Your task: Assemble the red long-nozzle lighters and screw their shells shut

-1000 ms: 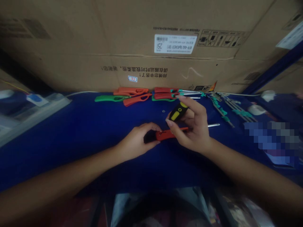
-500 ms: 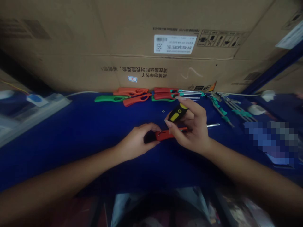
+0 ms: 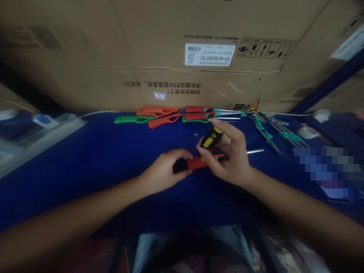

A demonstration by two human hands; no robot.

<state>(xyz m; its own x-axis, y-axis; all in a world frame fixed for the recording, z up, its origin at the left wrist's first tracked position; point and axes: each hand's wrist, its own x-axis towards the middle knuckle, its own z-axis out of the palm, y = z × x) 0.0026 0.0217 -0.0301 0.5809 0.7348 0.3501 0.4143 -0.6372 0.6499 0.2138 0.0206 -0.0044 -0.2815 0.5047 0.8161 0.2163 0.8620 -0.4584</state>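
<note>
Two bare hands, at work over one blue bench. Left hand: thumb and forefinger curved, pinching the near end of one red lighter casing. Right hand: thumb and fingers closed around one black-and-yellow tool handle, tilted, directly above the casing; its tip not discernible. Casing located between the hands, its other end running under the right hand; whether it rests on the bench cannot be told. One bright metal rod, emerging on the far side of the right hand, in line with the casing; join hidden.

Several tiny pale metal pieces, loose, just beyond the tool handle.

Beyond both hands, in a row: one green casing and two orange casings, ahead of the left hand; two red casings with teal parts and metal rods, ahead of the right, a further green one partly beneath.

To the right of the right hand: one group of metal rods with teal fittings; past it, one white roll.

Farthest from the hands: one cardboard box, print inverted, bearing one white label.
</note>
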